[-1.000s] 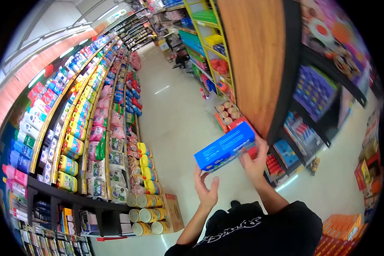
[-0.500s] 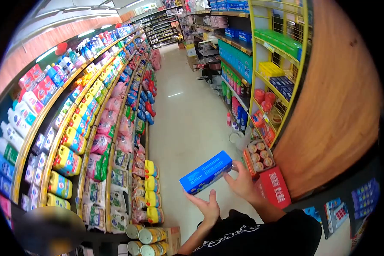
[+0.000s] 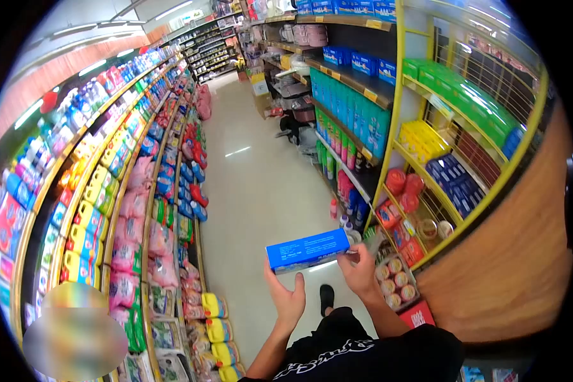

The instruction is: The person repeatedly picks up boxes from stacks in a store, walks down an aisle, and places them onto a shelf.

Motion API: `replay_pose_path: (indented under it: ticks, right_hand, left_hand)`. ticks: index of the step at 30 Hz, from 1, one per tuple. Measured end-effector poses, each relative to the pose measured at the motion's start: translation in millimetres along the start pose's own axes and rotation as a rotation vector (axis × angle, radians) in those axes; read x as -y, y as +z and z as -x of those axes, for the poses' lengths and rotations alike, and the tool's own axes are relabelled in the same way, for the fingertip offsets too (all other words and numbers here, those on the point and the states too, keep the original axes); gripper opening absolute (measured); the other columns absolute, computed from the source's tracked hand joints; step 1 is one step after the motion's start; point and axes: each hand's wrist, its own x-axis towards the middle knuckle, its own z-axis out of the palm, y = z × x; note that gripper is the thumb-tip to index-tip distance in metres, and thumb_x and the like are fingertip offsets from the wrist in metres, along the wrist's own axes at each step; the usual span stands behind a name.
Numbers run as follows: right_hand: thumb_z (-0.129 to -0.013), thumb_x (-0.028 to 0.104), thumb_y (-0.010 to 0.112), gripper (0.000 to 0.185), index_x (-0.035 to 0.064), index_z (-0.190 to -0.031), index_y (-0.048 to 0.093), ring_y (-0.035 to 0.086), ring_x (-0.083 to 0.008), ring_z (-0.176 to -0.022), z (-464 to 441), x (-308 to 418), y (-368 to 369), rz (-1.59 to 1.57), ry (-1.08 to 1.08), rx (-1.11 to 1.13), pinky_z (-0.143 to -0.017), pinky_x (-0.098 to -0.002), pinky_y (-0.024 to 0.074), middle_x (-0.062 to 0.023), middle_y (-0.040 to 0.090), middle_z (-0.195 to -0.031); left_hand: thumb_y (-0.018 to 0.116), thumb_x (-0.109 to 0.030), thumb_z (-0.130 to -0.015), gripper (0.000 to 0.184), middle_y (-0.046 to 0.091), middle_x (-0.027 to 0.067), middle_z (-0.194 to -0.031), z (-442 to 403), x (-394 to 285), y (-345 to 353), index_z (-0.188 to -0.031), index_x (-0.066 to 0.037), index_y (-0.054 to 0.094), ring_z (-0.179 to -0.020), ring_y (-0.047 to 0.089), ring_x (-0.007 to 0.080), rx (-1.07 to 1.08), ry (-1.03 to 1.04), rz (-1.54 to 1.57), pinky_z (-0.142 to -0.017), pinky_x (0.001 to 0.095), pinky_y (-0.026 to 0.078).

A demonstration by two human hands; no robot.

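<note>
A long blue box (image 3: 308,249) with small white print is held level in front of my body, above the aisle floor. My left hand (image 3: 286,297) supports its left end from below, with the thumb spread away from the fingers. At the right end, my right hand (image 3: 359,270) grips the lower corner between thumb and fingers. The fingertips behind the box are partly hidden.
Shelves of bottles and bags (image 3: 127,223) line the left side. On the right stand a yellow wire rack (image 3: 398,76), blue-boxed goods (image 3: 364,63), a carton of round jars (image 3: 396,281) and a curved wooden panel (image 3: 496,286). The aisle floor (image 3: 235,184) runs between.
The view has swung right and along the aisle, showing more of the yellow rack. The blue box has turned from slanted to nearly level, still in both hands. A dark shoe now shows below.
</note>
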Motion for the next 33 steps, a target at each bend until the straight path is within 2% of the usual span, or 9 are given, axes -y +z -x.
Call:
replay_pose_path:
  ticks: [3, 7, 11, 16, 20, 25, 27, 29, 33]
  right_hand:
    - [-0.081, 0.013, 0.077, 0.03, -0.0034, -0.102, 0.062, 0.072, -0.0226, -0.08, -84, -8, 24, 0.027, 0.019, 0.016, -0.069, -0.0332, 0.0537, -0.0155, 0.072, -0.088]
    - [-0.08, 0.013, 0.079, 0.03, -0.0039, -0.099, 0.063, 0.072, -0.0235, -0.084, -192, -9, 57, 0.065, -0.087, -0.027, -0.073, -0.0332, 0.055, -0.0169, 0.072, -0.095]
    - [-0.081, 0.006, 0.077, 0.027, -0.0041, -0.1, 0.062, 0.071, -0.0236, -0.091, -277, -9, 94, 0.016, -0.101, -0.008, -0.082, -0.0332, 0.056, -0.0169, 0.071, -0.102]
    - [-0.081, 0.003, 0.074, 0.027, -0.0034, -0.103, 0.059, 0.068, -0.0241, -0.102, -362, -48, 164, -0.034, -0.124, -0.053, -0.091, -0.0338, 0.0537, -0.019, 0.068, -0.112]
    - [-0.081, -0.002, 0.073, 0.028, -0.0026, -0.104, 0.057, 0.064, -0.0252, -0.112, -435, -68, 223, -0.143, -0.132, -0.157, -0.098, -0.0352, 0.0504, -0.0202, 0.064, -0.12]
    - [-0.084, -0.003, 0.071, 0.024, -0.0017, -0.102, 0.055, 0.06, -0.0241, -0.116, -534, -60, 272, -0.204, -0.203, -0.312, -0.098, -0.0354, 0.048, -0.0201, 0.06, -0.126]
    - [-0.085, -0.003, 0.071, 0.024, -0.0015, -0.103, 0.055, 0.059, -0.0227, -0.116, -573, -63, 279, -0.135, -0.339, -0.352, -0.097, -0.0343, 0.048, -0.0193, 0.059, -0.126]
    - [-0.087, -0.005, 0.069, 0.026, -0.0009, -0.106, 0.051, 0.056, -0.0218, -0.118, -604, -64, 288, -0.228, -0.301, -0.402, -0.098, -0.0326, 0.0471, -0.0191, 0.055, -0.13]
    - [-0.087, -0.01, 0.064, 0.028, -0.0003, -0.107, 0.048, 0.055, -0.0235, -0.12, -672, -73, 295, -0.232, -0.418, -0.536, -0.1, -0.0347, 0.0469, -0.0196, 0.049, -0.135]
  left_hand:
    - [0.066, -0.004, -0.085, 0.077, 0.034, 0.0241, -0.147, -79, 12, 33, -0.149, 0.006, 0.026, -0.138, 0.036, 0.0352, -0.008, -0.007, 0.012, -0.117, 0.0441, 0.026]
    - [0.065, -0.004, -0.086, 0.073, 0.034, 0.0221, -0.144, -170, 37, 64, -0.149, 0.002, 0.03, -0.137, 0.038, 0.034, -0.001, -0.045, 0.009, -0.113, 0.0452, 0.035]
    - [0.064, -0.004, -0.088, 0.068, 0.036, 0.0199, -0.144, -247, 67, 90, -0.148, 0.001, 0.035, -0.132, 0.044, 0.0328, 0.003, -0.127, 0.066, -0.109, 0.0457, 0.041]
    - [0.064, -0.004, -0.087, 0.059, 0.053, 0.018, -0.133, -354, 133, 115, -0.143, 0.002, 0.046, -0.123, 0.054, 0.0301, -0.018, -0.092, 0.072, -0.107, 0.0431, 0.042]
    - [0.064, -0.004, -0.085, 0.057, 0.06, 0.017, -0.126, -463, 179, 131, -0.14, 0.003, 0.051, -0.118, 0.059, 0.0285, 0.061, 0.015, 0.057, -0.104, 0.0417, 0.044]
    - [0.06, 0.0, -0.081, 0.059, 0.058, 0.0199, -0.128, -612, 209, 166, -0.139, 0.006, 0.046, -0.118, 0.059, 0.0299, 0.239, 0.03, 0.186, -0.104, 0.043, 0.044]
    - [0.059, 0.001, -0.08, 0.06, 0.057, 0.021, -0.129, -666, 216, 189, -0.138, 0.006, 0.044, -0.119, 0.058, 0.0304, 0.321, 0.05, 0.268, -0.106, 0.0433, 0.042]
    - [0.058, 0.002, -0.079, 0.061, 0.055, 0.0218, -0.13, -711, 215, 212, -0.137, 0.007, 0.041, -0.121, 0.056, 0.0305, 0.41, 0.066, 0.346, -0.107, 0.0434, 0.041]
    - [0.057, 0.005, -0.079, 0.059, 0.051, 0.0158, -0.129, -784, 216, 266, -0.135, 0.003, 0.04, -0.123, 0.051, 0.0254, 0.52, 0.058, 0.464, -0.107, 0.0416, 0.039]
